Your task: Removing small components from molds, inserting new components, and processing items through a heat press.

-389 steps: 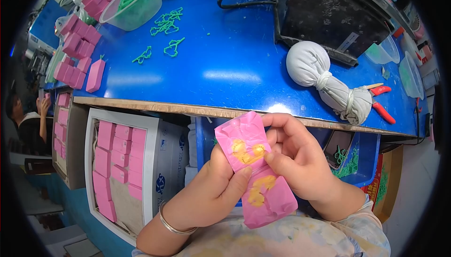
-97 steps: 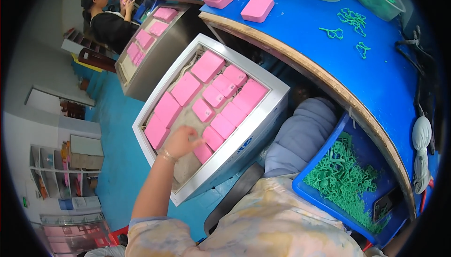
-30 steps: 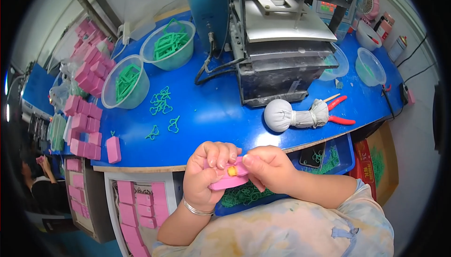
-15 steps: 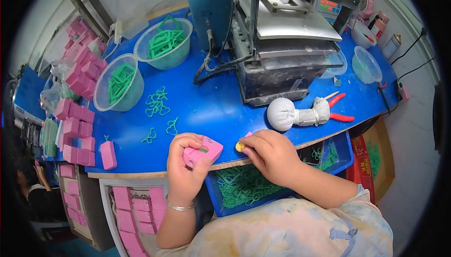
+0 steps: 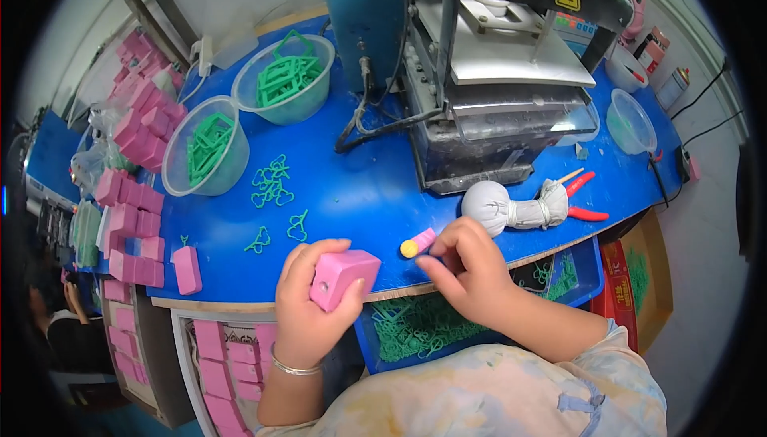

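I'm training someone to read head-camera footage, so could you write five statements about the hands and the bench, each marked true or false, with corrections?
1. The left hand holds a pink block. True.
2. The small yellow-ended piece is in the left hand. False: it is at the fingertips of the right hand; whether they touch it is unclear.
3. Two translucent bowls left of the black machine contain green pieces. True.
4. The red-handled tool lies left of the white cloth bundle. False: its handles show at the bundle's right end.
5. A metal bracelet is on the right wrist. False: it is on the left wrist.
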Available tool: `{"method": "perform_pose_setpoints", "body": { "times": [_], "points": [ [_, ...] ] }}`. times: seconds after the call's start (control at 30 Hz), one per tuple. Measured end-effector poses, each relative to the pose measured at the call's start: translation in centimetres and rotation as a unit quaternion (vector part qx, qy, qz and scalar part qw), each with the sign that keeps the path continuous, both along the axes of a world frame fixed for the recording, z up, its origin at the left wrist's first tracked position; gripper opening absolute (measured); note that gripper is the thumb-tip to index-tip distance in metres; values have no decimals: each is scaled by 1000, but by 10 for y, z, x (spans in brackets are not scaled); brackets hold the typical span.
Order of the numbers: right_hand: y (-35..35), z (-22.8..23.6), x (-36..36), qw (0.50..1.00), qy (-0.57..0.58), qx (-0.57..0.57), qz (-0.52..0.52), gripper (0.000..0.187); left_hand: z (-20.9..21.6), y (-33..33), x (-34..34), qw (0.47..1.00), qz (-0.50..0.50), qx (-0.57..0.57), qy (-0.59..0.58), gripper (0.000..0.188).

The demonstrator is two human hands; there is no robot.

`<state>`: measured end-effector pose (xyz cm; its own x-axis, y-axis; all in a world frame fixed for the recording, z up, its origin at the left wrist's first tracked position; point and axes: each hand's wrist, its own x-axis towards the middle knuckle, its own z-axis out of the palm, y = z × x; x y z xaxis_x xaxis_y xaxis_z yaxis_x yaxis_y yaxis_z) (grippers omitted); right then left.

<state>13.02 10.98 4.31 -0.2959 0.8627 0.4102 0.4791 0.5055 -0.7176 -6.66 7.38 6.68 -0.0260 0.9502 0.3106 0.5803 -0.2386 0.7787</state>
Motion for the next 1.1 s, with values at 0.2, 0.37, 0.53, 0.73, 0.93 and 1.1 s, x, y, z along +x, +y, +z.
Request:
{"method": "perform_pose_setpoints", "body": {
  "times": [0.2, 0.37, 0.53, 0.73, 0.93, 1.1],
  "points": [
    [-13, 19, -20, 869, 298, -316, 236, 35, 1, -7, 31, 980, -17, 190, 58, 43],
    [-8, 23, -19, 848, 330, -357, 211, 38, 16, -12, 41, 977, -108, 147, 113, 82],
    [-4, 29, -14, 925, 264, -164, 219, 28, 21, -15, 42, 987, -151, 52, 4, 97],
    [-5, 22, -13, 958, 202, -42, 201, 23, 18, -9, 42, 988, -132, 53, -51, 84],
    [-6, 19, -11, 964, 179, -4, 197, 27, 15, -8, 41, 985, -130, 30, -111, 76],
    [-7, 21, -8, 954, 204, -36, 215, 28, 23, -8, 40, 987, -111, 12, -119, 72]
  ]
}}
